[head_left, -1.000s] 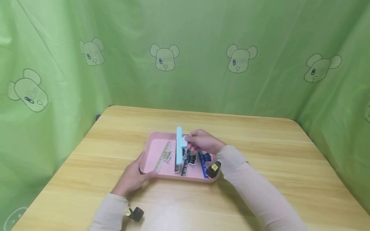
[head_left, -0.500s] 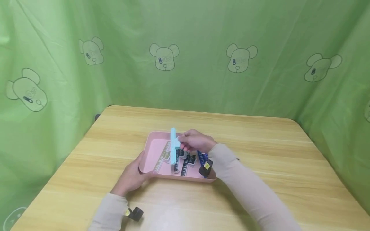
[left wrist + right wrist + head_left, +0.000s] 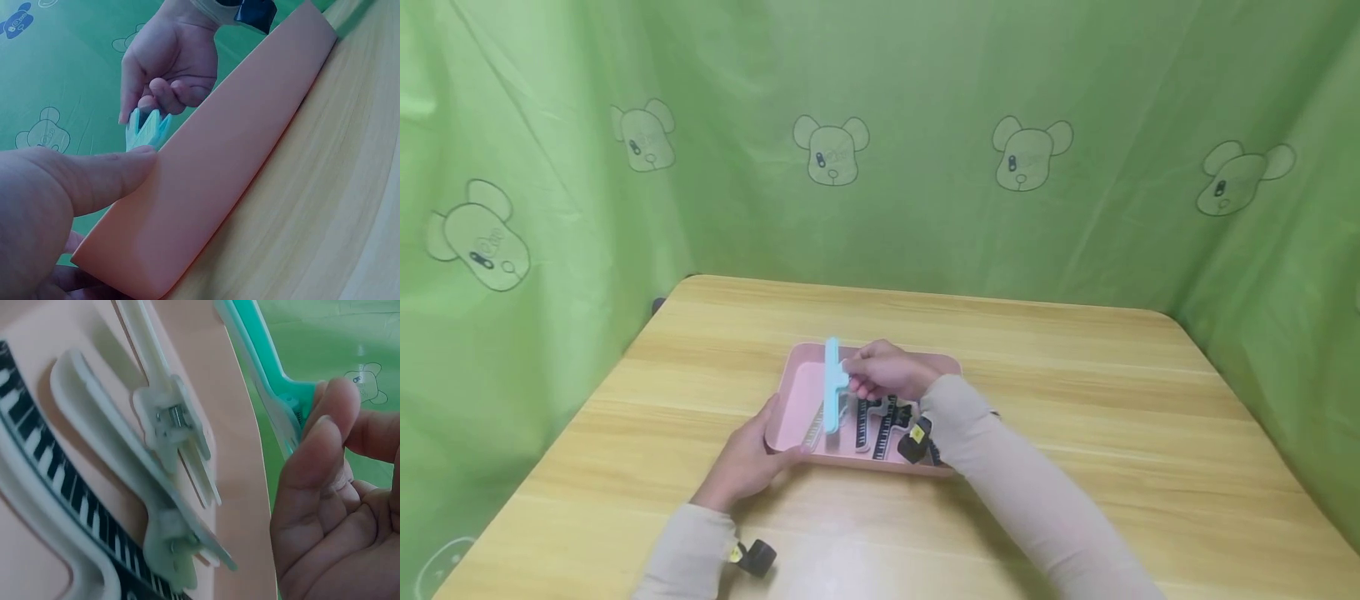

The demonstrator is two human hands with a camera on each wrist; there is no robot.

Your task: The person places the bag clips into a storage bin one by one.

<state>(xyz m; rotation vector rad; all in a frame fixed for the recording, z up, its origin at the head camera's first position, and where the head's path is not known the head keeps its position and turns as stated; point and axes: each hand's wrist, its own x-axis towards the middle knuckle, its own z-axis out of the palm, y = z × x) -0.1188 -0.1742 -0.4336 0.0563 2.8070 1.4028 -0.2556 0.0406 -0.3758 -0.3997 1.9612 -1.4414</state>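
My right hand [image 3: 887, 373] pinches the small grip end of a mint-green long-jawed spring clip [image 3: 832, 387] between thumb and fingers. It holds the clip upright above the left part of a pink tray [image 3: 880, 467]. My left hand [image 3: 745, 462] grips the tray's near left corner, thumb at the rim. In the tray lie a pale gold piano-key clip [image 3: 813, 431], partly behind the mint one, and two black piano-key clips [image 3: 862, 429]. A further dark clip [image 3: 935, 454] is mostly hidden by my right wrist. The right wrist view shows the spring of a white-backed clip [image 3: 177, 415] close up.
The tray stands on a wood-grain table [image 3: 1060, 400]. A green curtain [image 3: 925, 233] with bear-head prints hangs behind the table and along both sides. A black wrist camera [image 3: 914, 442] on the right wrist hangs over the tray's right part.
My right hand has carried the mint clip leftward across the tray, from over the black clips to over the gold one. My left hand stays on the tray's corner.
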